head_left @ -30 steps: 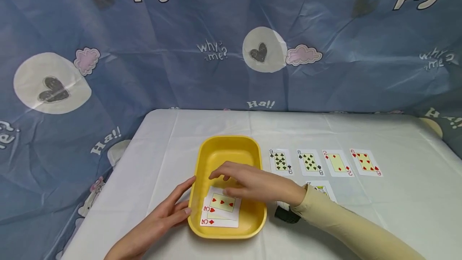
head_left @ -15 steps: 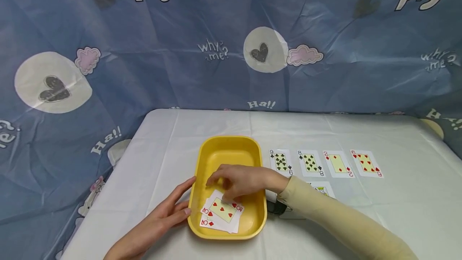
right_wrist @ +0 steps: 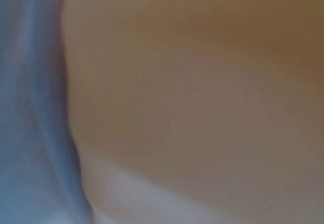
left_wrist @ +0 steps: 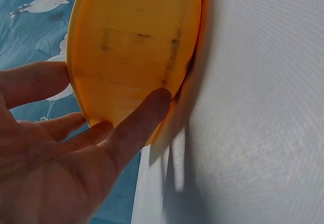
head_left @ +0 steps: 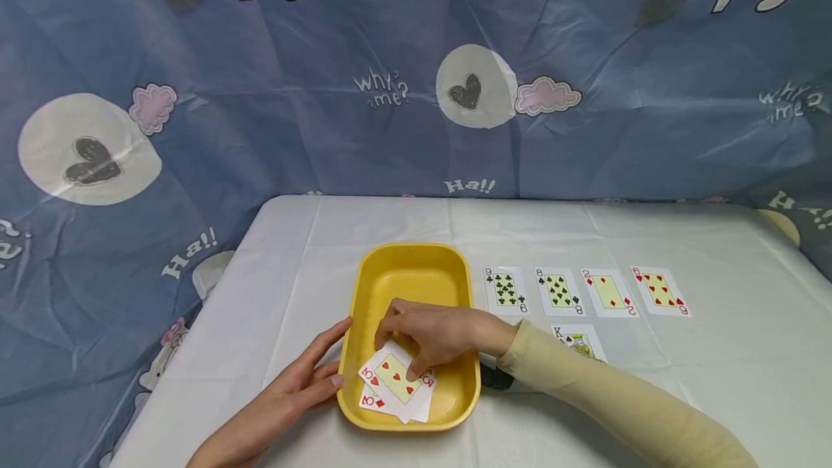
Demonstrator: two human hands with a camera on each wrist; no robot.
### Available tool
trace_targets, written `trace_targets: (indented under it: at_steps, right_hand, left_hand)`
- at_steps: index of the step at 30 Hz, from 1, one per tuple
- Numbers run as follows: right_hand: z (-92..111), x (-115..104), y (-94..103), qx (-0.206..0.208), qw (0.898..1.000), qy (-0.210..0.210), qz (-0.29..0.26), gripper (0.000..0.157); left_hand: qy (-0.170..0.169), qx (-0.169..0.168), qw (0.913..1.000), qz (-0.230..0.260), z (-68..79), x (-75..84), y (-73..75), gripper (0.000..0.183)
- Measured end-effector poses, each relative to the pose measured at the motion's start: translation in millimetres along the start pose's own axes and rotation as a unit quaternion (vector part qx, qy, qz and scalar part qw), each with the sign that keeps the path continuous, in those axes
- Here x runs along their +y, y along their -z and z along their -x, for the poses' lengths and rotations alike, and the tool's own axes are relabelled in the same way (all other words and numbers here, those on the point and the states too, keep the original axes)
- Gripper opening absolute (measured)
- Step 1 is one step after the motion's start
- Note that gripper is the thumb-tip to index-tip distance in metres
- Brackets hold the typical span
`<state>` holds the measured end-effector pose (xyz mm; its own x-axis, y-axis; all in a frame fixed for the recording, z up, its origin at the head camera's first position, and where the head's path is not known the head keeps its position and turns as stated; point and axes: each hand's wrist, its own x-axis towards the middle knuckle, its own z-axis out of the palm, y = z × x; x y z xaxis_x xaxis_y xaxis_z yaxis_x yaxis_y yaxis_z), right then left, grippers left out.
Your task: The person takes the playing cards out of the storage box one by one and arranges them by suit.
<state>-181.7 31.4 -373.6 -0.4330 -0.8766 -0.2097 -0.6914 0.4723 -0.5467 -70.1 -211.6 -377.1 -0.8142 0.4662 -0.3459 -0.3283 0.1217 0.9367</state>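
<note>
A yellow tray (head_left: 409, 258) stands on the white table, with two overlapping playing cards lying near its front end. On top is a three of hearts (head_left: 393, 386); under it a three of diamonds (head_left: 370, 401) shows only in part. My right hand (head_left: 435, 334) reaches into the tray with curled fingers, thumb on the face of the three of hearts and fingers at its far edge. Along the tray's left wall rest the extended fingers of my left hand (head_left: 305, 378). In the left wrist view its thumb touches the yellow wall (left_wrist: 136, 42). The right wrist view is blurred.
Right of the tray lie a nine of clubs (head_left: 504, 291), an eight of spades (head_left: 559, 292), a two of diamonds (head_left: 609, 293) and a six of hearts (head_left: 660, 292). A king of spades (head_left: 577, 342) is partly hidden by my right sleeve (head_left: 604, 396).
The three of hearts has turned askew over the three of diamonds. My right hand's fingers have curled and come down onto the cards. My left hand stays at the tray wall.
</note>
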Motion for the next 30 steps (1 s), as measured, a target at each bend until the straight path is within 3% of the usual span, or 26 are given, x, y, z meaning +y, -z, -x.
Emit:
trace_targets:
  at_steps: [4,9,16,19,23,30]
  right_hand:
    - [0,-2,0.1,0.042,0.998,-0.039,-0.004,0.049]
    - [2,-2,0.6,0.109,0.989,-0.086,-0.055,0.043]
    - [4,-1,2.1,0.224,0.97,-0.067,-0.063,0.038]
    - [6,-1,2.3,0.283,0.953,-0.051,-0.096,0.039]
    - [9,-1,2.0,0.347,0.921,-0.025,-0.174,0.04]
    - [13,-2,0.3,0.408,0.865,0.027,-0.291,0.043]
  left_hand:
    - [-0.005,-0.001,1.0,-0.003,0.1,0.4,-0.4,0.067]
    - [-0.003,0.001,1.0,-0.003,-0.3,0.3,-0.4,0.067]
    - [-0.003,0.002,1.0,-0.003,-0.1,0.5,-0.4,0.068]
    - [-0.005,-0.001,1.0,-0.001,0.6,0.7,-0.3,0.069]
    - [-0.005,-0.003,1.0,0.001,1.0,1.1,0.3,0.068]
    - [-0.003,0.003,0.9999,-0.009,-0.4,0.2,-0.3,0.069]
